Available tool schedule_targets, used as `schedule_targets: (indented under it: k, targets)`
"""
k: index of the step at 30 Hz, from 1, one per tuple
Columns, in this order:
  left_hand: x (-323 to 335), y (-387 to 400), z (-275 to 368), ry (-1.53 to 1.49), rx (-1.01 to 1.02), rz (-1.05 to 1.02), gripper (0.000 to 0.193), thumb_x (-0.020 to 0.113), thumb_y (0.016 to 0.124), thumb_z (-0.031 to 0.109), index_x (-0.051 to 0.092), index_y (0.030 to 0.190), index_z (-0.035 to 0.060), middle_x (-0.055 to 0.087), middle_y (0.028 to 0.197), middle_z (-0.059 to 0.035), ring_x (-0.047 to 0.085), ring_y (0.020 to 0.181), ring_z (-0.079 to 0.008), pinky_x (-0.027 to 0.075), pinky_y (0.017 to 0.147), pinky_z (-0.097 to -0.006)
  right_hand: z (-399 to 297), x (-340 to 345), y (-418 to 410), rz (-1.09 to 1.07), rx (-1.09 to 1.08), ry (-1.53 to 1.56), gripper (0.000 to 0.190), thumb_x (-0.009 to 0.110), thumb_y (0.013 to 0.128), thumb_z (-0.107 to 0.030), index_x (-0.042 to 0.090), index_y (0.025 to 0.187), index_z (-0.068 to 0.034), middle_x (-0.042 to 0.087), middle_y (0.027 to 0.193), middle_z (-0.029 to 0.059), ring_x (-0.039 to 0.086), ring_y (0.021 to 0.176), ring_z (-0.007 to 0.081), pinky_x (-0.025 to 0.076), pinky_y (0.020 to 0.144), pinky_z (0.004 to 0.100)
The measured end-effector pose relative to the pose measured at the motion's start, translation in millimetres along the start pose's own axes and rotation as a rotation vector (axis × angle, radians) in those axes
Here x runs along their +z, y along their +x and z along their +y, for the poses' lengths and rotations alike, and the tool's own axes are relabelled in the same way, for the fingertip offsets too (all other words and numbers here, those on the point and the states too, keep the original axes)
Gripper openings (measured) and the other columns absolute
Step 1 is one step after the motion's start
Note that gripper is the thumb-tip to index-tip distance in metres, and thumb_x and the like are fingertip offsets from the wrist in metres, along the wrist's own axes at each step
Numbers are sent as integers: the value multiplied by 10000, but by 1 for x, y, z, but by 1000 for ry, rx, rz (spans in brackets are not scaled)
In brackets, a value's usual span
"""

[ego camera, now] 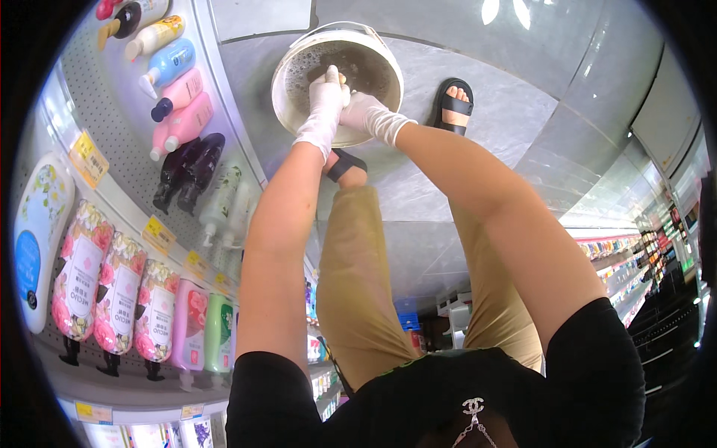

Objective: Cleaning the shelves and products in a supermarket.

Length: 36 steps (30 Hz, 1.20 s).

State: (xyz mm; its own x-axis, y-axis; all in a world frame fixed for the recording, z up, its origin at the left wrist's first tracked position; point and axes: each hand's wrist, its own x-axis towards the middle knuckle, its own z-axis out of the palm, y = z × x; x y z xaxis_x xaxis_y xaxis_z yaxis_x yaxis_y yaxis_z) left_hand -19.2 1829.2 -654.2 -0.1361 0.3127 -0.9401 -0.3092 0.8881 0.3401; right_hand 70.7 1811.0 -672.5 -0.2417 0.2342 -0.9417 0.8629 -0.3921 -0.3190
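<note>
My left hand (327, 96), in a white glove, is closed on a wet brown cloth (317, 74), which sticks out past the fingers. Pressed against it, my right hand (361, 113) wears a matching glove and is curled round the same bunch. Most of the cloth is hidden by the gloves. Both hands are over the mouth of a white plastic bucket (278, 106) on the floor. Dark, murky water (367, 64) with suds along its left side shows inside the bucket. The wire-like handle (336, 25) rests along the far rim.
At left, shelves hold pump bottles (173, 59), floral bottles (84, 269) and yellow price tags (89, 159). My sandalled foot (455, 106) stands right of the bucket on grey tiles (504, 112); the other sandal (347, 165) is just below it. More stocked shelves (616, 263) line the far right.
</note>
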Motion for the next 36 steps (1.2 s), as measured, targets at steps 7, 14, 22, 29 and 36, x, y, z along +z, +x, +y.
schedule_targets:
  k: [7, 14, 22, 29, 36]
  targets:
    - [-27, -5, -14, -72, -6, 168, 331, 480, 967, 319, 540, 769, 60, 475, 563, -30, 424, 419, -135, 333, 398, -277, -40, -7, -46, -55, 47, -47, 556, 470, 809, -464, 609, 1140, -40, 611, 1157, 185, 592, 1073, 316, 468, 903, 390]
    - [-47, -21, -1, -710, -196, 133, 454, 388, 967, 455, 575, 881, 51, 620, 812, -148, 598, 710, -262, 527, 684, -378, -61, -18, -84, 107, 22, -51, 478, 554, 770, -355, 604, 1137, -54, 646, 1091, 161, 621, 1018, 305, 483, 865, 374]
    - [-74, -182, 41, -155, -93, -41, 518, 613, 834, 490, 554, 1141, 77, 585, 1046, -110, 552, 950, -240, 463, 827, -394, -80, -15, -193, -35, -279, 647, 564, 711, 747, -282, 512, 1210, -31, 628, 1043, 116, 607, 893, 182, 495, 771, 323]
    - [-16, -321, 118, -474, 360, -124, 551, 747, 785, 208, 488, 1236, 25, 572, 1137, -78, 566, 1009, -195, 483, 863, -318, -78, -92, -308, 75, -375, 798, 453, 605, 886, -244, 486, 1263, -23, 602, 1050, 76, 588, 883, 148, 505, 726, 298]
    - [29, -460, 185, 540, 727, -492, 506, 687, 773, 222, 523, 1207, 21, 625, 970, -69, 594, 886, -158, 489, 767, -304, -92, -172, -489, 270, -580, 1603, 192, 545, 912, -214, 546, 1075, -112, 570, 889, -9, 547, 796, 121, 441, 713, 291]
